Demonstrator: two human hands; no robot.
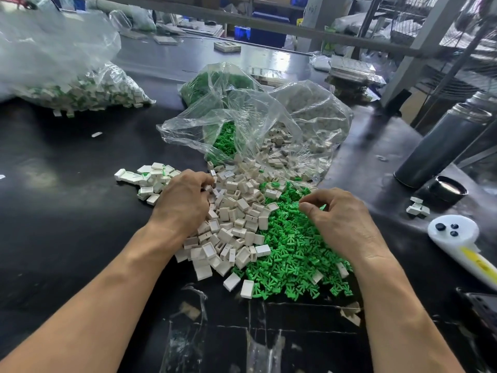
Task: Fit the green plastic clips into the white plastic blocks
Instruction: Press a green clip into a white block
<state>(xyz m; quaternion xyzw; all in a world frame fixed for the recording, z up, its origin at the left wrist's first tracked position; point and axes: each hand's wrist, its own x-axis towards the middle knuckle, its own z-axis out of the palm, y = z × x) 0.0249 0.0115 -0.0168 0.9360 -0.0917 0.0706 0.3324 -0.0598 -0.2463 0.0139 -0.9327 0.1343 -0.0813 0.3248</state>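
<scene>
At a dark counter, the left hand curls its fingers into the heap of small white plastic blocks while the right hand, fingers bent but visibly grasping nothing, hovers over the loose green plastic clips; picking one of each and aligning clip with slot looks wisest.

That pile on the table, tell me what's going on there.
A person is assembling parts at a black table. The left hand digs into the heap of white plastic blocks, fingers curled among them. The right hand hovers over the green plastic clips, fingertips pinched together. A few finished blocks lie beyond the left hand.
</scene>
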